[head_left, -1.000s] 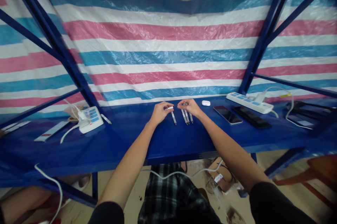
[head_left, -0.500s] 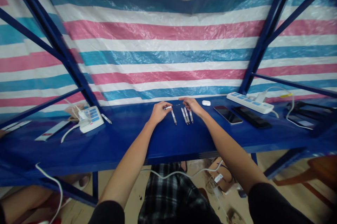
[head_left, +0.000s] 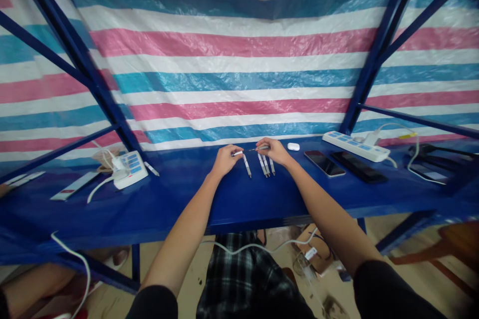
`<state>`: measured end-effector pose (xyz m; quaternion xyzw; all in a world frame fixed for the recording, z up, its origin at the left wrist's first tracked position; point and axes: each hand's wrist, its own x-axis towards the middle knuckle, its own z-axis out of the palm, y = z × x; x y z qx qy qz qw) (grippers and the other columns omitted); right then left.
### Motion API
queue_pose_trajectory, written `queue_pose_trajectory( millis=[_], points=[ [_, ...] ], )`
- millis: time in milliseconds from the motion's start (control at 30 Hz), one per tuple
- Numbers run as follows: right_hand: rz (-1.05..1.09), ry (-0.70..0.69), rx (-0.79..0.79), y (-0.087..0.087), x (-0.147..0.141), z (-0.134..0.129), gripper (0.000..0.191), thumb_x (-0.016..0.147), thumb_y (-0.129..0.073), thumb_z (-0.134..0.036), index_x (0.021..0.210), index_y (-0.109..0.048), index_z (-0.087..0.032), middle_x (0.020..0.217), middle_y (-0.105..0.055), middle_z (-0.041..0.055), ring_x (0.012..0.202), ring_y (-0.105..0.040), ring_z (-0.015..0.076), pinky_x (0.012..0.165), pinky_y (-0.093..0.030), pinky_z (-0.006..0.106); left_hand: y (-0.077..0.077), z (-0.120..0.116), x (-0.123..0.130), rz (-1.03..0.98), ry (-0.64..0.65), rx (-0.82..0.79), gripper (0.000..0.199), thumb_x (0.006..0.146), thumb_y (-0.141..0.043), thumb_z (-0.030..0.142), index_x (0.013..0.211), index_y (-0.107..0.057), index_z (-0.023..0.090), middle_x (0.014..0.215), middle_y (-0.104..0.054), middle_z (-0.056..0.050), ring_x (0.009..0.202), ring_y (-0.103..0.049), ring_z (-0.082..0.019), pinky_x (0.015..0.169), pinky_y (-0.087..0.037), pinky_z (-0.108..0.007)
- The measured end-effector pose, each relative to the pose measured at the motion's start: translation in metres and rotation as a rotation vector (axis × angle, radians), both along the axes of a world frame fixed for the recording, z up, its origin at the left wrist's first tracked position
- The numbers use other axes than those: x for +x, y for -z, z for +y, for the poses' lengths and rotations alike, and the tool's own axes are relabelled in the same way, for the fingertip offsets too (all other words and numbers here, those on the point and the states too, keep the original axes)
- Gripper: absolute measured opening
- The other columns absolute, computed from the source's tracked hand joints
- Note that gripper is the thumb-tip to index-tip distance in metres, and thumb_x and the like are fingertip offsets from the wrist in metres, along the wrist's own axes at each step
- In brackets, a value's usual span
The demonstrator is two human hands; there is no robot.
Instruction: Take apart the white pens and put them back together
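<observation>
My left hand (head_left: 226, 160) pinches a white pen barrel (head_left: 238, 153) above the blue table (head_left: 232, 204). My right hand (head_left: 274, 151) is closed on a slim grey pen part (head_left: 263, 147). A thin dark refill (head_left: 250, 149) spans the gap between the two hands. Just below my left fingertips a white pen (head_left: 247, 166) lies on the table. Three more pens (head_left: 266, 165) lie side by side under my right hand, tips toward me.
Right of my hands are a white earbud case (head_left: 293, 147), a phone (head_left: 324, 163), a black device (head_left: 358, 166) and a power strip (head_left: 355, 146). At left are another power strip (head_left: 130, 170), a pen (head_left: 151, 168) and a flat packet (head_left: 75, 185). Blue frame posts stand both sides.
My right hand has shifted slightly, and the grey pen part now shows in its fingers, in line with the thin refill. My left hand has hardly moved.
</observation>
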<state>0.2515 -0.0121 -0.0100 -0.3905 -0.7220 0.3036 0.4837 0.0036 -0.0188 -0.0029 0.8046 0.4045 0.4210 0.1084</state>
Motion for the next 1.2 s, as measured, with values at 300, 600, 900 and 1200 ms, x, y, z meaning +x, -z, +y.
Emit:
queue_pose_trajectory(
  millis=[300,600,900,1200],
  points=[
    [-0.035,0.009,0.011,0.0,-0.001,-0.001,0.022,0.079,-0.072,-0.019,0.1,-0.069,-0.017,0.097,-0.078,0.0094,0.085,-0.073,0.0209,0.07,-0.056,0.029,-0.001,-0.002,0.001,-0.003,0.01,-0.005,0.018,0.083,-0.075,0.02,0.1,-0.079,0.021,0.094,-0.076,-0.005,0.086,-0.068,-0.019,0.081,-0.053,-0.031],
    [-0.046,0.021,0.019,0.001,0.0,0.002,0.021,0.079,-0.072,-0.021,0.099,-0.069,-0.017,0.1,-0.077,0.0104,0.092,-0.073,0.0229,0.075,-0.056,0.032,0.001,0.0,0.001,0.004,0.017,-0.009,0.018,0.082,-0.076,0.019,0.1,-0.079,0.021,0.094,-0.076,-0.005,0.085,-0.068,-0.019,0.081,-0.052,-0.031],
    [-0.054,-0.08,0.016,-0.001,-0.014,-0.008,0.025,0.077,-0.074,-0.02,0.101,-0.071,-0.018,0.098,-0.078,0.0087,0.093,-0.074,0.022,0.083,-0.057,0.033,0.003,-0.002,0.008,-0.055,0.116,-0.04,0.023,0.081,-0.078,0.025,0.103,-0.077,0.02,0.091,-0.076,-0.004,0.084,-0.069,-0.018,0.082,-0.054,-0.031],
    [-0.129,-0.015,0.083,-0.001,-0.021,-0.008,0.02,0.077,-0.078,-0.031,0.093,-0.077,-0.019,0.091,-0.079,0.0058,0.089,-0.073,0.0229,0.081,-0.054,0.032,-0.002,-0.009,0.011,-0.143,0.157,-0.143,0.021,0.08,-0.079,0.035,0.092,-0.076,0.018,0.089,-0.079,-0.005,0.084,-0.073,-0.02,0.083,-0.056,-0.033]
  ],
)
